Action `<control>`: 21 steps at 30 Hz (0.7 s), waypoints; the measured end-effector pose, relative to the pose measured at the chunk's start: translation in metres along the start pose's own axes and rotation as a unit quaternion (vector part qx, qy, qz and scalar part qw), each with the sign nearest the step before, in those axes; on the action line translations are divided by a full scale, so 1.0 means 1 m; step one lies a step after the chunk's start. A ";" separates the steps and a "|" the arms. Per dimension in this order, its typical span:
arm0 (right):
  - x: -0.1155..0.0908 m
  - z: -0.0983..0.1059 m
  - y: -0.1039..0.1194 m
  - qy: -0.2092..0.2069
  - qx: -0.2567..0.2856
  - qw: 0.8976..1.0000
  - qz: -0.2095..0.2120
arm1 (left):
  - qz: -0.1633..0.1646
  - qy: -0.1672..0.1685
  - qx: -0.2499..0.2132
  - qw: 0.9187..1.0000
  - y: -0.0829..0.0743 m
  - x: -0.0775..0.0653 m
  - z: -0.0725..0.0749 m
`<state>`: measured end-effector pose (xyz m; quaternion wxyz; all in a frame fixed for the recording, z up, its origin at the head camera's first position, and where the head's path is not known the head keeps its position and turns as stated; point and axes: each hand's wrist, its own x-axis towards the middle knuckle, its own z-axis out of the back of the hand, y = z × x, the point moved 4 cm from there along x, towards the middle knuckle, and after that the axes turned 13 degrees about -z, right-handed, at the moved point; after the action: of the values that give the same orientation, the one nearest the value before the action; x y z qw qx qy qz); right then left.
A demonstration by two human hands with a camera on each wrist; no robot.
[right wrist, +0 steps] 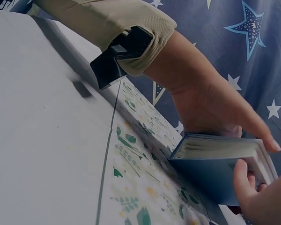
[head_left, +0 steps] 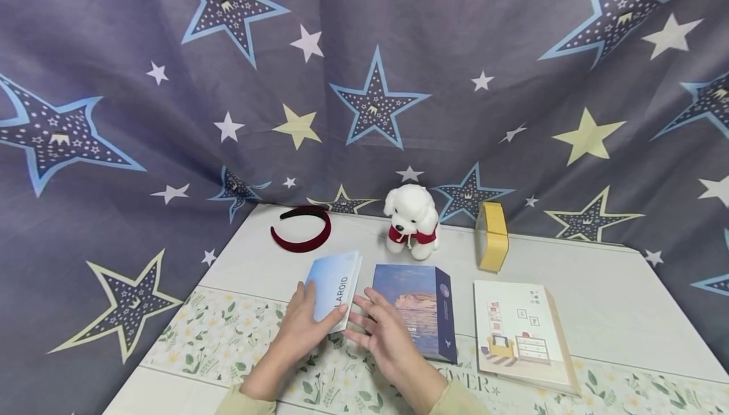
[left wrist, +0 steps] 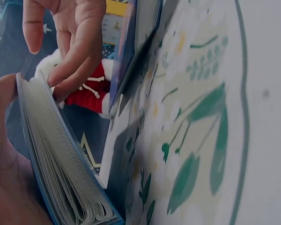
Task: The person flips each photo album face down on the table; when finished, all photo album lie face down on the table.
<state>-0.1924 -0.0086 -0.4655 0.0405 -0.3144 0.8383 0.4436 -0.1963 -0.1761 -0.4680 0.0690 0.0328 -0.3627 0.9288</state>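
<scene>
Light blue photo album with "LAROID" lettering visible stands tilted up off the table in front of me. My left hand grips it, fingers along the left side and thumb across the front cover near the right edge. At the album's right edge is my right hand, its fingers spread and fingertips at the page edges. The left wrist view shows the thick stack of pages between the covers, slightly fanned. In the right wrist view the blue cover faces the camera, with the right fingers over its edge.
A dark blue box-like book with a cliff picture lies right of the album. Farther right is a white book with a furniture drawing. Behind stand a dark red headband, a white plush dog and a yellow-framed object.
</scene>
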 end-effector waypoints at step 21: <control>0.017 -0.009 -0.012 0.033 -0.056 0.998 -0.023 | -0.035 0.009 -0.241 0.970 -0.012 -0.004 -0.002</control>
<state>-0.1973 -0.0284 -0.4740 0.0050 -0.3499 0.8054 0.4784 -0.1905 -0.1664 -0.4619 0.1101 0.0197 -0.5739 0.8113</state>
